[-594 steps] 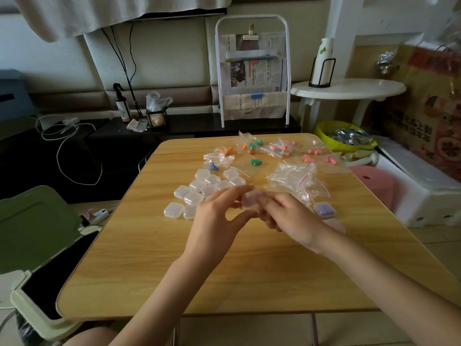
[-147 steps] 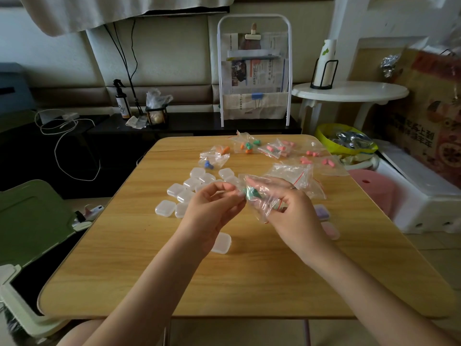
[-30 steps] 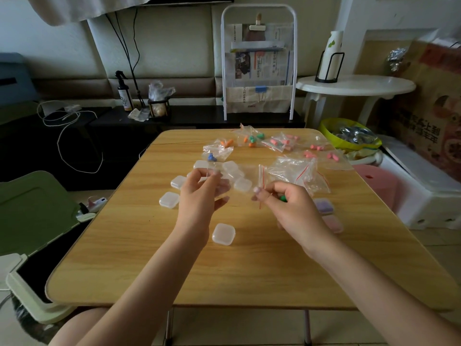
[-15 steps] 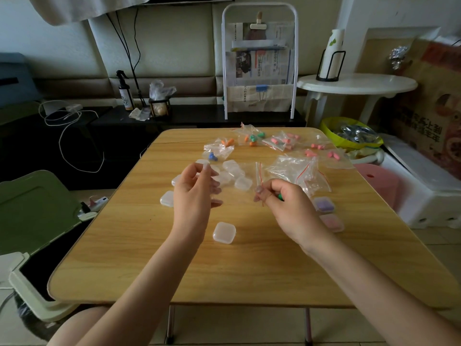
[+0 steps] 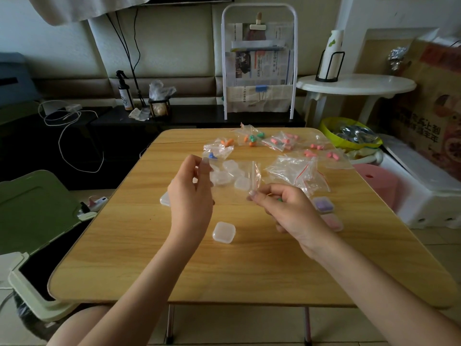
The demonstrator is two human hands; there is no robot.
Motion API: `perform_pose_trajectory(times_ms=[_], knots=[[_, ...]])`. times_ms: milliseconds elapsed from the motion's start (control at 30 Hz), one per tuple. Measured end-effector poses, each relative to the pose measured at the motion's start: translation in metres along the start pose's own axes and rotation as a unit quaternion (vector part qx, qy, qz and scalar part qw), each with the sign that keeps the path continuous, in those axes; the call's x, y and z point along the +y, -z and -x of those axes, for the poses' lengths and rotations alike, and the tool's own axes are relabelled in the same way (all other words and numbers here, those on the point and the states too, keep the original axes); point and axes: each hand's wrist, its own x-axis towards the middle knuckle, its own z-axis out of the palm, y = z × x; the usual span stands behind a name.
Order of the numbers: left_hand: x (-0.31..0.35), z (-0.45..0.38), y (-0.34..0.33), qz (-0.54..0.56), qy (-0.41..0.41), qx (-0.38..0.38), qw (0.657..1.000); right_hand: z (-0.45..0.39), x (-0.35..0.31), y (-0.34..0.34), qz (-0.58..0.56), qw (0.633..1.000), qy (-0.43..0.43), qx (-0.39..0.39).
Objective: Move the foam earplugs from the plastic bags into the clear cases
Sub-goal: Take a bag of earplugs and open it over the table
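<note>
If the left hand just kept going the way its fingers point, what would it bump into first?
Probably the clear plastic bag held up between both hands, since the left hand pinches its edge with fingers pointing up and away. Beyond that lie the clear cases on the table, though depth is hard to judge.

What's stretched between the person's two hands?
In the head view, an empty clear plastic bag spans from the left hand to the right hand, above clear cases.
</note>
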Motion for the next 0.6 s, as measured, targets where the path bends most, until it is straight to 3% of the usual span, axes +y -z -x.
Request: perform_pose_trajectory(times_ms=[167, 333, 400, 600], knots=[[-0.0007, -0.0009, 0.0007, -0.013, -0.01, 0.003, 1.0, 0.0011, 0.0005, 0.0006, -0.009, 1.0, 0.013, -0.005], [-0.0066, -0.0033, 0.0024, -0.141, -0.074, 0.002, 0.987, -0.0006, 0.0011, 0.0011, 0.001, 0.999, 0.046, 0.011], [-0.0077, -0.0032, 0.0023, -0.141, -0.081, -0.003, 0.987, -0.0008, 0.0009, 0.0017, 0.002, 0.998, 0.052, 0.02], [-0.0088, -0.0035, 0.0013, -0.091, -0.087, -0.019, 0.992, 0.0012, -0.0057, 0.0057, -0.067, 0.996, -0.041, -0.045]])
